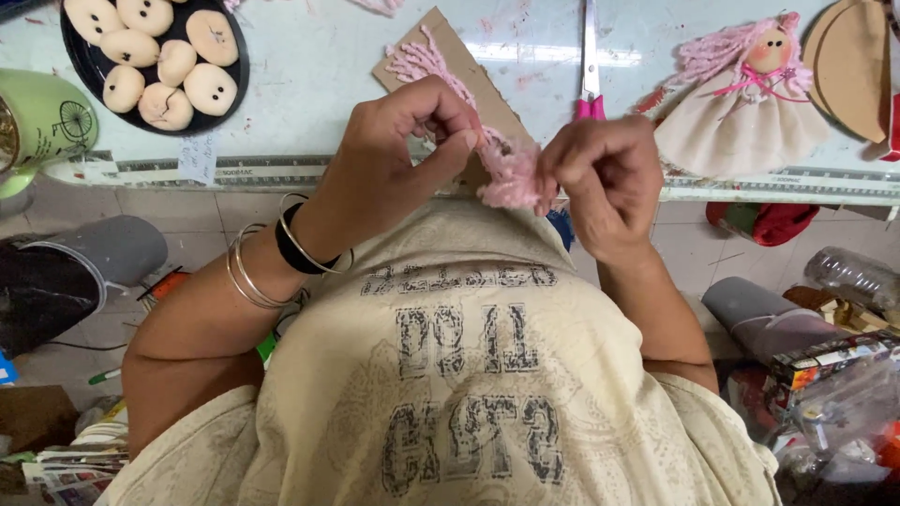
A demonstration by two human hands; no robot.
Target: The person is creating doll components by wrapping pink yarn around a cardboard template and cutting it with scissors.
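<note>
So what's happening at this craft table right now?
A person is working a bundle of pink yarn at the table edge, over a piece of cardboard. The left hand pinches the yarn from one side and the right hand pinches it from the other. A finished doll with pink yarn hair lies to the right, pink-handled scissors lie above the hands, and a black plate of small doll heads sits at far left.

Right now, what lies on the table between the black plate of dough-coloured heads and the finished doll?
In the head view, between the black plate and the doll lie a cardboard piece wound with pink yarn, then pink-handled scissors.
</note>
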